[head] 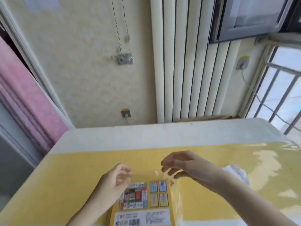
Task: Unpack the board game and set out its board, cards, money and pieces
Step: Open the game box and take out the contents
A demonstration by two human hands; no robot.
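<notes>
The yellow board game box (143, 204) lies back side up near the table's front edge, showing printed pictures and a barcode label. Clear plastic wrap (176, 193) still covers it and stands loose along its right side and far end. My left hand (114, 180) is at the box's far left corner, fingers curled and pinching the wrap. My right hand (184, 165) hovers over the far right corner with fingers curled at the wrap's raised edge; the blur hides whether it grips the film.
A yellow glossy cover lies over the white table (146, 134). A crumpled white plastic piece (236, 172) lies to the right behind my right forearm. A wall, a white radiator (184, 62) and a barred window (280, 95) stand beyond the table.
</notes>
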